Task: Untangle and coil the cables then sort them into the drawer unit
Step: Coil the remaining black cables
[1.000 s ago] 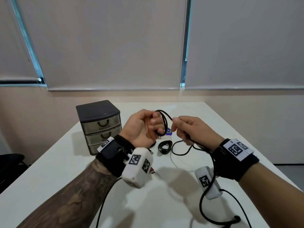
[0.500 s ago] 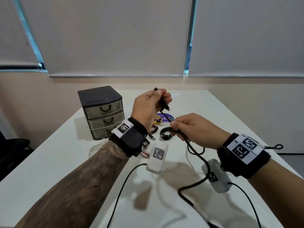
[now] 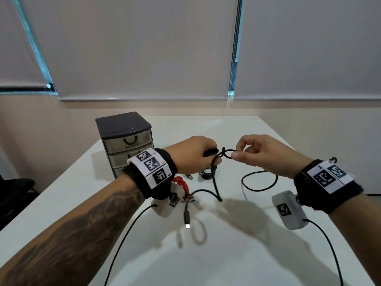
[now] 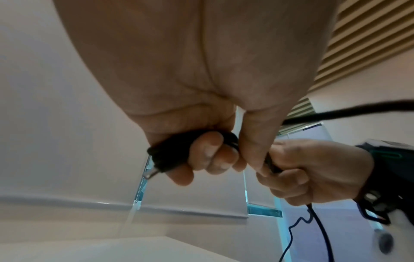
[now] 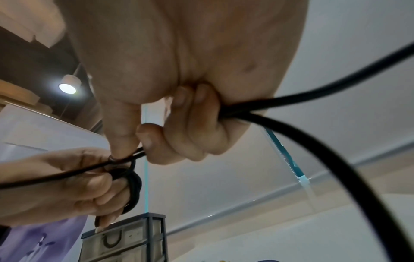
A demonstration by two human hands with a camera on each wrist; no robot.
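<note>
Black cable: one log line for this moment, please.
left hand: grips black cable | right hand: pinches its loop | drawers: closed

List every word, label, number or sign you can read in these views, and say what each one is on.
No readable words or numbers.
Left wristband: three black-and-white square code markers; tiny print beside them, too small to read.
Right wristband: two such markers, tiny print likewise unreadable.
White wrist camera: one code marker, no text.
Drawer unit: no label visible.
</note>
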